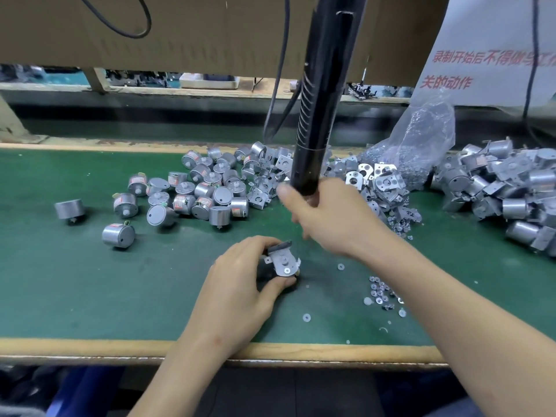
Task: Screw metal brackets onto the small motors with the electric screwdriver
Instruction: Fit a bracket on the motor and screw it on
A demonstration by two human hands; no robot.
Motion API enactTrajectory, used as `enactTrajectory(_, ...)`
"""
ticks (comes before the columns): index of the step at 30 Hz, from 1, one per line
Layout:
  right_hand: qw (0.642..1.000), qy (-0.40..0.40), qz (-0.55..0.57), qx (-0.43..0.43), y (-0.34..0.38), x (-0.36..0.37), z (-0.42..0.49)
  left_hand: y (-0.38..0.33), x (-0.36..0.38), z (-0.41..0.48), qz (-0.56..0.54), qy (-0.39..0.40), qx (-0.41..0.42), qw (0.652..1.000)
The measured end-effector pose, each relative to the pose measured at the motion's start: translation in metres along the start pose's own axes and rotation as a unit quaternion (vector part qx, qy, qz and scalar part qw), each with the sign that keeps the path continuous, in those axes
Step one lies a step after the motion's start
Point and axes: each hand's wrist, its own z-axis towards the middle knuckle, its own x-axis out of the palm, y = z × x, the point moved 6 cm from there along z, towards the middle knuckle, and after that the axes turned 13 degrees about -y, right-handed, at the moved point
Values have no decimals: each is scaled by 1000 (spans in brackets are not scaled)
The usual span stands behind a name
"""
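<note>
The person's left hand (240, 284) curls its fingers and thumb round a small motor (266, 271) that sits on the green surface (90, 281), close to the near edge. The hand hides most of the motor's body. A metal bracket (284, 261) lies on top of this motor, flat face upward, with a screw head showing on the side nearest the thumb.

Just behind and to the right of the held motor, the right hand (328, 215) grips the lower end of a black electric screwdriver (319, 115), fingers wrapped round its barrel. The tool slants upward and away until it leaves the top of the view. Its tip is hidden behind the hand, and this hand is slightly blurred.

Just right of the held motor, small screws (379, 291) and white washers (306, 317) lie scattered on the surface. Behind and to the left of it is a spread of loose motors (204, 188), silver cylinders, some with red and white labels, lying at all angles. Straight behind it, past the right hand, is a heap of loose brackets (382, 182). Behind and to the right stands a crumpled clear plastic bag (421, 139) holding small metal pieces. Well to the right is a pile of bracketed motors (511, 191).

Further back, brown cardboard (195, 28) hangs above the surface, with a black cable (141, 22) looped across it. A white sign (487, 49) with red Chinese characters hangs behind and right of the held motor.
</note>
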Motion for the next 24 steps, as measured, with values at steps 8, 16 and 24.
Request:
enactTrajectory(8, 937, 275, 207, 62, -2, 19, -35, -2, -22, 0, -18, -153, 27, 988)
enactTrajectory(16, 784, -107, 538, 291, -92, -96, 23, 13, -8, 0, -19, -79, -44, 996)
enactTrajectory(24, 486, -306, 772, 272, -161, -187, 39, 10, -4, -1, 7, -57, -25, 998)
